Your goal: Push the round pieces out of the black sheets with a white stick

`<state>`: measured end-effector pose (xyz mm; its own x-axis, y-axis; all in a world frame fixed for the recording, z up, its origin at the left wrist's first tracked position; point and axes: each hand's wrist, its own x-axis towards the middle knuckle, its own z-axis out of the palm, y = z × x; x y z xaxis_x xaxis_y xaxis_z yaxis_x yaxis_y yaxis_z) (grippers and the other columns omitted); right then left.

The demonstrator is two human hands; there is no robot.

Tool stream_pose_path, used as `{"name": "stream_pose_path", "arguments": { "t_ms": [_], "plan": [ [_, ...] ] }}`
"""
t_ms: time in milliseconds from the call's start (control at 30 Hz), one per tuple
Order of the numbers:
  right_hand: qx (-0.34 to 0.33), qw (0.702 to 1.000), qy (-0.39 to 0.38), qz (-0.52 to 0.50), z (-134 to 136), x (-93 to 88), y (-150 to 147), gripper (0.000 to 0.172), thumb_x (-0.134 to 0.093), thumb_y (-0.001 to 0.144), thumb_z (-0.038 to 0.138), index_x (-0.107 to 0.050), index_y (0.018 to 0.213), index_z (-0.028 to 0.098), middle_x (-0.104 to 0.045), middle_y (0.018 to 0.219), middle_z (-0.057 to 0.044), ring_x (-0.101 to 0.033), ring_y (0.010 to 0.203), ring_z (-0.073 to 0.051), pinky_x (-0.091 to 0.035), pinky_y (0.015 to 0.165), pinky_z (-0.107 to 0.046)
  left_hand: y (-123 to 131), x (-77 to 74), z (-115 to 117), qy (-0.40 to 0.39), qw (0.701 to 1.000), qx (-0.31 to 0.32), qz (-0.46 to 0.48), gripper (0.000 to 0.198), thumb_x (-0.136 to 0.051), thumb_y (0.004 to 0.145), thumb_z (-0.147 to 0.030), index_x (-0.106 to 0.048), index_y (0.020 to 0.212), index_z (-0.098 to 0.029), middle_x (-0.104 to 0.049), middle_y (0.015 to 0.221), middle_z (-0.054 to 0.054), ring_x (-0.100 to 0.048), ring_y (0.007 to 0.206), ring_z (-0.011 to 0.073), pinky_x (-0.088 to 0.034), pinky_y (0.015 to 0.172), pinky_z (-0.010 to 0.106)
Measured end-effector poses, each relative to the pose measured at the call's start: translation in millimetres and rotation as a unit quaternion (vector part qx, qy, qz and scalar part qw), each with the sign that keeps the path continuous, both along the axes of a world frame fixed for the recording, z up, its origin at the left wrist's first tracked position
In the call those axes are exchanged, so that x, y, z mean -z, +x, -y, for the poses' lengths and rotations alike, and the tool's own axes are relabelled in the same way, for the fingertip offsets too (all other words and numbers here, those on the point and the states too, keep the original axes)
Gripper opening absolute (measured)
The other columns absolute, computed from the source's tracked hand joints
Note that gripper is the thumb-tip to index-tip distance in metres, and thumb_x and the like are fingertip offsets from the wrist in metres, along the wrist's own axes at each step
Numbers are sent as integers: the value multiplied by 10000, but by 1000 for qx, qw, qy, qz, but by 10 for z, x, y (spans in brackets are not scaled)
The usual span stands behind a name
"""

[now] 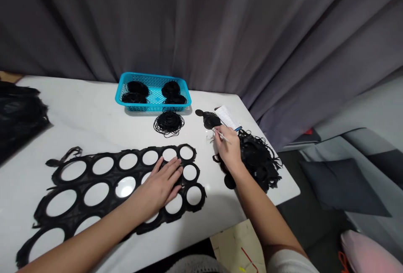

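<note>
- Nearest on the white table, the black perforated sheet lies flat; it looks thin, light and limp, its narrow webs probably easy to stretch or tear. A hold at the broader black areas between holes, palm spread, should be kinder than pinching one web.
- The left hand rests on the sheet's right part, palm down, fingers stretched out and closing on nothing.
- Beside the right forearm sits a tangled heap of black pieces, seemingly soft and prone to snagging; lifting from underneath would suit it.
- The right hand pinches a slim pale tool between thumb and fingers, just beside a dark round bundle.
- Farther left, a loose coil of black rings looks springy and featherlight, best gathered whole.
- Behind it, the blue basket holds similar bundles; its rim appears stiff enough to grip.
</note>
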<state>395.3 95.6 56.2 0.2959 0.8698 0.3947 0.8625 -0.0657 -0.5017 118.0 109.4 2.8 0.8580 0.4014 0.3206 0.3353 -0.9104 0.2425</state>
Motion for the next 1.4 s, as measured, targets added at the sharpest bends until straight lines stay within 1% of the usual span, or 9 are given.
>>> {"name": "stream_pose_path", "arguments": {
  "t_ms": [167,367,700,867,933,1067,1133,1233,1400],
  "plan": [
    [-144,956,-125,-221,464,10,-377,143,-557,936,272,-641,831,222,-754,954,-24,-678,901,-191,-499,837,-308,-77,-72,81,-14,999,38,4,320,-518,989,-228,-616,1291,-191,-563,1460,140,-444,1442,273,-259,1233,526],
    [-181,926,-159,-289,765,202,-670,110,-595,920,261,-680,866,216,-748,986,-35,-681,1001,-199,-509,888,-318,-142,53,215,-7,999,32,13,377,-506,992,-251,-599,1357,-227,-490,1540,134,-438,1446,300,-295,1212,525],
    [-201,947,-123,-218,793,216,-708,131,-593,925,187,-646,815,234,-740,936,-29,-664,952,-199,-508,862,-325,-142,78,228,0,1000,29,5,412,-503,984,-218,-566,1391,-228,-469,1555,141,-399,1469,312,-289,1211,526],
    [-276,957,-84,-32,851,334,-748,127,-537,959,170,-654,986,215,-730,1115,-101,-626,1034,-253,-475,912,-398,-141,94,245,12,1000,27,-1,411,-514,978,-212,-572,1385,-233,-466,1558,137,-394,1472,312,-269,1217,539],
    [-262,961,-75,46,787,334,-645,140,-535,939,158,-646,1016,196,-719,1136,-128,-614,1031,-279,-450,907,-418,-140,93,238,25,999,31,-13,392,-518,974,-207,-593,1359,-218,-467,1552,158,-407,1461,333,-280,1205,564],
    [-20,996,-23,78,567,157,-236,186,-452,952,162,-632,924,198,-701,937,-121,-609,908,-276,-423,864,-408,-144,41,209,31,998,38,-28,367,-520,980,-221,-614,1335,-209,-476,1539,170,-426,1445,358,-325,1176,581],
    [44,998,-1,38,539,33,-100,190,-445,963,209,-621,895,201,-703,926,-116,-621,886,-271,-431,850,-395,-162,-16,214,19,999,40,-20,370,-515,991,-241,-606,1349,-213,-470,1549,155,-417,1453,343,-322,1185,569],
    [-17,993,-48,-107,703,-76,-168,174,-499,954,279,-600,826,218,-729,922,-75,-662,870,-238,-467,821,-341,-214,-105,282,0,998,59,-19,415,-512,1001,-255,-559,1413,-236,-450,1572,121,-397,1473,292,-304,1212,527],
    [-123,935,-163,-288,1191,20,-646,133,-581,910,276,-611,792,219,-746,962,-31,-683,918,-199,-495,805,-296,-286,-108,461,-9,994,107,-25,466,-563,997,-316,-519,1460,-287,-474,1560,102,-443,1446,275,-334,1204,498]
  ]
}}
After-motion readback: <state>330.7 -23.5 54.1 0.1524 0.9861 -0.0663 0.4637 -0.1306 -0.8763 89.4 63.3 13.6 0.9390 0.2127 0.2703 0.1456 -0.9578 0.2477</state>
